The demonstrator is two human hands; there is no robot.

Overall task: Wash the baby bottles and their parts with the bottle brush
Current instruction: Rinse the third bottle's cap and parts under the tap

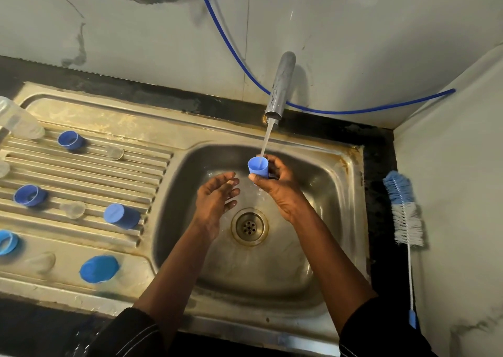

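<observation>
a: hands?
b: left hand (217, 197) spread, holding nothing, over the steel sink basin (329, 247). right hand (279, 190) pinches the small blue plastic cap (258, 167) by its side wall, mouth up under the grey metal tap (280, 84).
a: handling?
b: light, stiff, probably slick when wet; keep to the wall.

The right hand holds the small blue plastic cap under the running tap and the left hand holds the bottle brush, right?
Not quite. The head view shows the left hand open and empty; the blue-and-white bristled bottle brush rests to the right of the steel sink. The rest is right.
</observation>
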